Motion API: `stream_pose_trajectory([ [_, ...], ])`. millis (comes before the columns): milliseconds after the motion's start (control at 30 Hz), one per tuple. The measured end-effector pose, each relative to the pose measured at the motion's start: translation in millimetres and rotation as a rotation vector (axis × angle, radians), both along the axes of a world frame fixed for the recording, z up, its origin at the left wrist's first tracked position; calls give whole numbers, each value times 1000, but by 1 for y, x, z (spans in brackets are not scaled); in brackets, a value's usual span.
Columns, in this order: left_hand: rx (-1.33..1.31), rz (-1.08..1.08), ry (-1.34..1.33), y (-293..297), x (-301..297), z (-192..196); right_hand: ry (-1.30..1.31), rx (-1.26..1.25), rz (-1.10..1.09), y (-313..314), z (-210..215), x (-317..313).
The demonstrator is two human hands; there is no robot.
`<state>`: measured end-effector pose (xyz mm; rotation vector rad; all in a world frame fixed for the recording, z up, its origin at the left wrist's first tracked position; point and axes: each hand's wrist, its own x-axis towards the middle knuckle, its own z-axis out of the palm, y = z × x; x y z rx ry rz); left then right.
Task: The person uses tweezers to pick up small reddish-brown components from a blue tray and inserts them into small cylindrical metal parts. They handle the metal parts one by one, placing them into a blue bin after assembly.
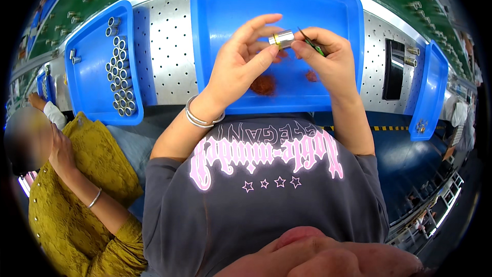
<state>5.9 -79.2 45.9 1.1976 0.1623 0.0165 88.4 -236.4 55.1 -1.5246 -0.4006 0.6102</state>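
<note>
A blue tray [225, 7] lies under both hands, probably so anything dropped stays inside. The left tray [89, 90] keeps its metal sleeves [122, 64] bunched along one side, perhaps for easy reach. Over the blue tray, the left hand [236, 64] pinches a silver cylinder [284, 39] between thumb and fingers, seemingly to steady it with one end facing right. The right hand [332, 54] pinches a thin tool [319, 50] between thumb and forefinger, close to that end; contact is unclear. Reddish clumps [263, 85] lie below.
</note>
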Motion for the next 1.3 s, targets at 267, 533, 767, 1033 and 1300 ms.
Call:
stream_pose_trajectory([
  [267, 141, 91, -3, 0, -1, -5, -170, -96, -123, 3, -2, -5],
  [533, 157, 103, 37, 0, 0, -5, -311, -159, -137, 6, 2, -11],
  [767, 47, 81, 33, 3, 0, -7, -414, -102, -98, 9, -3, -11],
  [1033, -130, 67, 96, 3, -1, -9, -393, -98, -76, 9, -2, -11],
  [1300, -155, 66, 124, 2, 0, -9, -413, -115, -62, 9, -3, -9],
])
